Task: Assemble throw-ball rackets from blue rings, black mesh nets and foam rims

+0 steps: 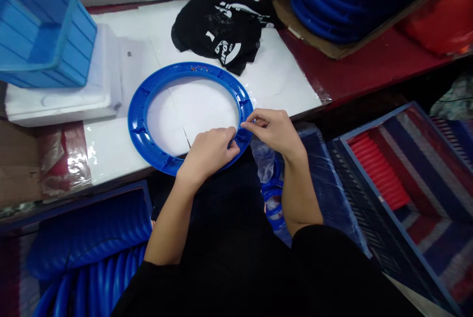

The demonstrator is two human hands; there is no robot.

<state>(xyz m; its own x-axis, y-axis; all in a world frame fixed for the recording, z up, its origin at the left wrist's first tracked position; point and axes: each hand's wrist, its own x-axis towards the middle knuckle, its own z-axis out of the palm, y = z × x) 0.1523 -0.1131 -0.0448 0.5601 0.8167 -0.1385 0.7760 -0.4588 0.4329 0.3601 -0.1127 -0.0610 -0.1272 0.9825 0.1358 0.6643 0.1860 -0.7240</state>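
You see a bright white table (281, 85) in the middle, lit evenly from above, with weak shadows. Glare sits on the plastic film (66, 159) at 9 o'clock. Toward 4 and 7 o'clock the picture is dim, and edges bend outward.

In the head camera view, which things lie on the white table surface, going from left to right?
Blue crate → blue ring with left hand and right hand on its near edge → black cloth behind → cardboard box.
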